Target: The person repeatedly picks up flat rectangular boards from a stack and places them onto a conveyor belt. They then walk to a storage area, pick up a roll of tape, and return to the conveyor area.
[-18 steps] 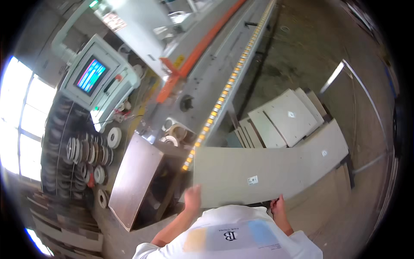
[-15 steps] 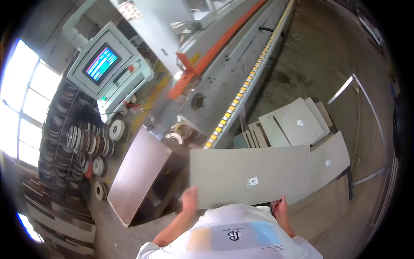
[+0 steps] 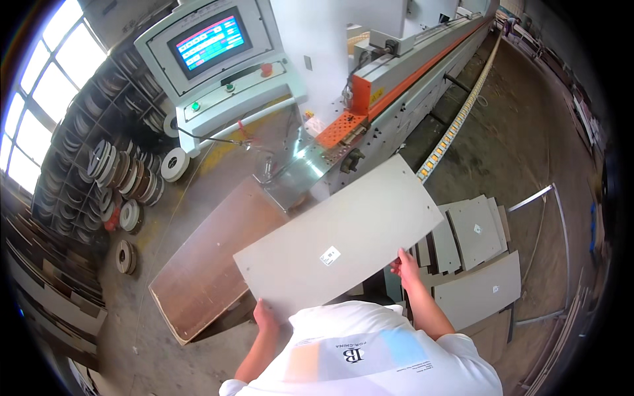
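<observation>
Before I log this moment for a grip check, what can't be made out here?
- Left hand, head view: fingers hidden under the grey panel.
- Right hand: fingertips hidden behind the panel's edge.
- Panel's small label: too small to read.
- Stack of boards: partly covered by the panel.

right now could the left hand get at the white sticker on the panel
Probably yes: the left hand grips the panel at its near edge, and the sticker lies on the bare top face, nothing between, though letting go leaves one hand holding.
</observation>
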Motion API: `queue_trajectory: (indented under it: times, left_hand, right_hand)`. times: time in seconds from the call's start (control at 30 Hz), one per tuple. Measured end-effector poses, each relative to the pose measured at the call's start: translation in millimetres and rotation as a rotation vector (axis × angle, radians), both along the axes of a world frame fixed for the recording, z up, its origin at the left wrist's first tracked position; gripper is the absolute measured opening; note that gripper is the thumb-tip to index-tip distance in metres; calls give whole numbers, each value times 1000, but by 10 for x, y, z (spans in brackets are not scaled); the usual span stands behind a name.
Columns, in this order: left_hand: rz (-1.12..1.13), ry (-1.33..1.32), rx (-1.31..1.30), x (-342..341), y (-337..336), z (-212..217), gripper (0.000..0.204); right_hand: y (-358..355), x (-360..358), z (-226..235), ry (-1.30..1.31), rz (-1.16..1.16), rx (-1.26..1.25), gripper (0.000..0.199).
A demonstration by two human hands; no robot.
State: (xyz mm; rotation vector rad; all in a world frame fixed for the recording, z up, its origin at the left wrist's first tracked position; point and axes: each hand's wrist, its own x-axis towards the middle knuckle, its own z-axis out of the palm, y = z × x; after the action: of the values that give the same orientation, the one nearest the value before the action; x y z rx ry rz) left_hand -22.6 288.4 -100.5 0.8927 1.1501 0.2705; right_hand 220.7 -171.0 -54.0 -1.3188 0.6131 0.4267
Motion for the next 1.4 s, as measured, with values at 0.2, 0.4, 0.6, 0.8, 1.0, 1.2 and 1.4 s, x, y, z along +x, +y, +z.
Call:
queue_trajectory:
  times: [0.2,0.4,0.6,0.8,1.0,1.2,1.4]
  left_hand:
    - [-505,231,46,-201,200,870,43]
    - [-460,311,51,51,253,873,55]
    - [-64,252,-135,418,201,744,48]
    - [50,225,-129,630,244,695,46]
    - [60,321,-204,1063,-14,880,47]
    - [-34,306,-263,1454,-334,755,49]
    - [-272,172,-197,1857,-546,725,48]
  right_hand:
    - [733,502,440,4,636,-483,43]
    - [1060,932,320,-15,566,-272,35]
    - [1340,1103,598,58,318,235,44]
    - [1481,1173,683,34,187,440,57]
    - [1250,1395,604,-25,118,458,64]
    - [1019,1709,564,-114,79,380,65]
    - [918,1649,648,-190,-7,198,42]
